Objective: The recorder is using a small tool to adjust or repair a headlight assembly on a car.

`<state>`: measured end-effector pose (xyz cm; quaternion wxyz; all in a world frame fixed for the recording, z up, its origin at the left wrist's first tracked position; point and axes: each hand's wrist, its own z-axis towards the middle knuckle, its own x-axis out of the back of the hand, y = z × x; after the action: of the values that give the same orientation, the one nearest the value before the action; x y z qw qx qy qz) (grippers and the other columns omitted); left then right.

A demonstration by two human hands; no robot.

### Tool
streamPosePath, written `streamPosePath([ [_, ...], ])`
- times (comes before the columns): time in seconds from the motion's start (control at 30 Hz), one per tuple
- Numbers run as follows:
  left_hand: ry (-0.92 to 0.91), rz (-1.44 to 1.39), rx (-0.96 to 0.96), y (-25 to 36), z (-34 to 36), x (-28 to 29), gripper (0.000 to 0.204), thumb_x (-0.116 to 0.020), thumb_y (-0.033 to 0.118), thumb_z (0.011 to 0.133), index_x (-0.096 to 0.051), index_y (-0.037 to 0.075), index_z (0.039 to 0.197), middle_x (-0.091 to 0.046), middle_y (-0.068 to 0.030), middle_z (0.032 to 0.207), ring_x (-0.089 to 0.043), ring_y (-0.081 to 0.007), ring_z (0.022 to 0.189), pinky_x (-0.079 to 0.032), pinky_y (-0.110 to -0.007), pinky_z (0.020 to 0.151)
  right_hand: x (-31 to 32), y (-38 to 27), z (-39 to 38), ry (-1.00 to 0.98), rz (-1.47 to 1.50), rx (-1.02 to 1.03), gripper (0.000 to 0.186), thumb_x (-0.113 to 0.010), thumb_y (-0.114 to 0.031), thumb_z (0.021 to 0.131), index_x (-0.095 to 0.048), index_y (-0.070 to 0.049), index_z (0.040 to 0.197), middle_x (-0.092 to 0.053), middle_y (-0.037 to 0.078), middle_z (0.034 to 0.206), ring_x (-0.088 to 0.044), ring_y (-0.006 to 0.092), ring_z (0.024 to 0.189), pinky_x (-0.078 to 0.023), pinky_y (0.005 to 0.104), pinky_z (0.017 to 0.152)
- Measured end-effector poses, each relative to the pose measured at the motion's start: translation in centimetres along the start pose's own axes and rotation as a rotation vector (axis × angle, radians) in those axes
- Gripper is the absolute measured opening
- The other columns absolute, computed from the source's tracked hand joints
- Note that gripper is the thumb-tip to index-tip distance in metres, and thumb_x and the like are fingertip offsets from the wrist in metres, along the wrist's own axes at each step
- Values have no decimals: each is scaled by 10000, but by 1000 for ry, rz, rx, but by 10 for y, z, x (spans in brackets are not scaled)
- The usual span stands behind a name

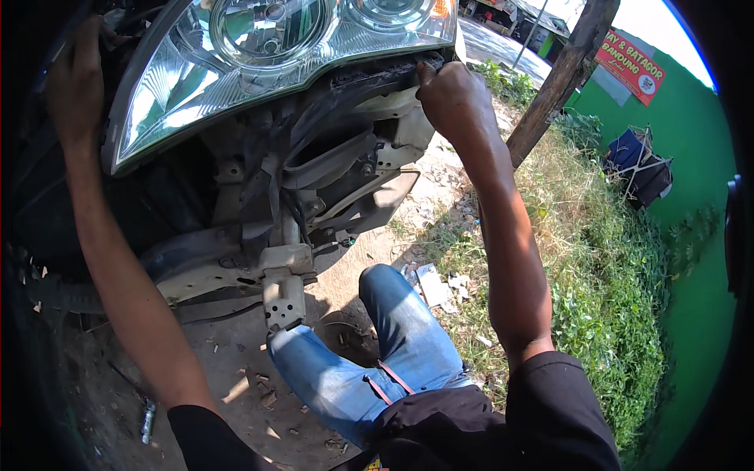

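A large car headlight with a clear lens and dark lower rim fills the upper part of the view, over the exposed front of a car. My left hand reaches up beside its left end, fingers bent in the shadow; what they grip is hidden. At the lower right corner of the headlight, my right hand is closed, with the thumb and curled fingers on its edge. Below the lamp run a black plastic bracket and a pale metal frame member with holes, its lower end near my left knee.
A wooden post leans at the right, before a green wall with a red sign. Grass and weeds grow along the wall. On the dirt ground at lower left lies a metal tool, among scattered litter.
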<state>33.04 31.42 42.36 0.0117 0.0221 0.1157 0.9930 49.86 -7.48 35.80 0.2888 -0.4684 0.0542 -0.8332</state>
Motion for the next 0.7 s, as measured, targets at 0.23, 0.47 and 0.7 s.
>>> streamPosePath([
  [0.23, 16, -80, -18, 20, -7, 1, 386, -562, 349, 1008, -737, 6, 983, -745, -118, 1041, -667, -197, 1001, -460, -308, 944, 9, -5, 0, -82, 94, 14, 442, -530, -324, 999, -728, 63, 923, -689, 317, 979, -651, 493, 1016, -505, 524, 916],
  [0.47, -23, -134, -20, 21, -8, -1, 394, -560, 377, 1014, -731, 22, 1034, -730, -95, 915, -652, -175, 867, -473, -316, 851, 37, 71, 27, -159, 2, 252, 511, -570, -505, 980, -759, -40, 1081, -704, 276, 842, -715, 401, 879, -528, 493, 827],
  [0.7, -101, -87, 53, 6, -1, 7, 387, -540, 298, 1034, -716, -45, 997, -730, -117, 1040, -644, -195, 997, -433, -313, 973, 46, 72, 51, -175, -112, 357, 461, -598, -498, 971, -763, -98, 1131, -702, 178, 725, -719, 330, 733, -539, 458, 753],
])
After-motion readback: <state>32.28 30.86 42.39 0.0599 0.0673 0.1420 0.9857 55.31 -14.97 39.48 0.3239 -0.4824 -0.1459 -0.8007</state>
